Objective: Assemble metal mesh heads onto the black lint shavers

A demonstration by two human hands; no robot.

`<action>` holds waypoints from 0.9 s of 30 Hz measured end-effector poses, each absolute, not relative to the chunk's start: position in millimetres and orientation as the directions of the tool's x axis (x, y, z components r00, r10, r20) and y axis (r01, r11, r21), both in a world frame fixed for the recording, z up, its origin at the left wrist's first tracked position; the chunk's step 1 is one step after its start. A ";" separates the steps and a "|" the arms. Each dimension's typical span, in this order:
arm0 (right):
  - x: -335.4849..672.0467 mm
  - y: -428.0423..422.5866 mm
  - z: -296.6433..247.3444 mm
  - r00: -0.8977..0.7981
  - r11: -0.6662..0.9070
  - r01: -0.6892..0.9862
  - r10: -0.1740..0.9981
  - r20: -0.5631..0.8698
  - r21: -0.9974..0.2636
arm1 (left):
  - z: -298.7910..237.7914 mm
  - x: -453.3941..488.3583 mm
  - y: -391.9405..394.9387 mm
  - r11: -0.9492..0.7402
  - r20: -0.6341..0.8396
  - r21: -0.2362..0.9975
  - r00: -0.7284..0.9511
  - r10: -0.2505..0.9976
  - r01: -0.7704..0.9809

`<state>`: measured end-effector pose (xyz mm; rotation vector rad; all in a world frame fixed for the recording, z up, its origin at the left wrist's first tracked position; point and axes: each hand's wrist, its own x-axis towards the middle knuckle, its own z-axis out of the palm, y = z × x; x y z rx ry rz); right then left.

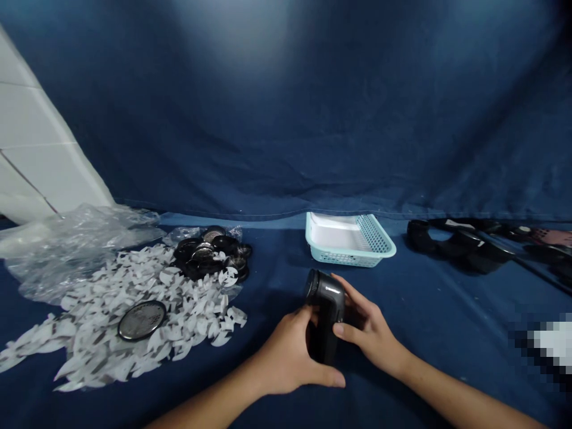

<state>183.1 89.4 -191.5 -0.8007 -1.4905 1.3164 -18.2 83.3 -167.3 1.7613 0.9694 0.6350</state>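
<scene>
- Right hand, lower centre of the frame: its thumb and forefinger pinch the right side of a black handheld device [330, 310]; this right hand [375, 339] has its other fingers partly hidden.
- Left hand [288, 354], just left of it: thumb spread away toward the bottom, the other fingers mostly hidden behind the device — whether they grip it, I cannot tell.
- The device stands roughly upright between the hands, its bent head pointing left, small pale lettering on top.
- Beneath everything, a dark blue cloth [277, 280] covers the work surface.
- Above the device, right of centre, sits a light blue basket [351, 260] with perforated walls and something flat and white inside.
- Left of the hands spreads a pile of thin whitish pieces [192, 325], a round metallic disc [142, 320] lying on it; black round parts [226, 243] cluster at its upper right edge.
- Far left, crumpled clear plastic [62, 256].
- Right edge: a jumble of black items [465, 250]; lower, a pixelated pale patch.
- Behind — a dark blue curtain [268, 119] fills the upper frame; white wall panels [36, 119] show at upper left.
</scene>
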 end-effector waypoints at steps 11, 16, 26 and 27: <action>182.9 91.9 -194.6 -0.291 0.270 -0.047 0.917 0.272 -0.962 | -164.6 -16.2 82.1 -0.205 0.015 0.938 0.557 0.830 0.280; 182.0 90.0 -194.3 -0.292 0.258 -0.038 0.921 0.257 -0.965 | -166.8 -17.4 83.2 -0.209 0.009 0.931 0.554 0.832 0.299; 181.6 86.3 -190.0 -0.290 0.227 -0.079 0.927 0.240 -0.971 | -172.0 -17.7 88.3 -0.173 0.034 0.963 0.544 0.839 0.206; 182.4 86.3 -190.0 -0.279 0.223 -0.088 0.930 0.239 -0.971 | -174.9 -17.8 90.5 -0.113 0.006 0.978 0.522 0.853 0.173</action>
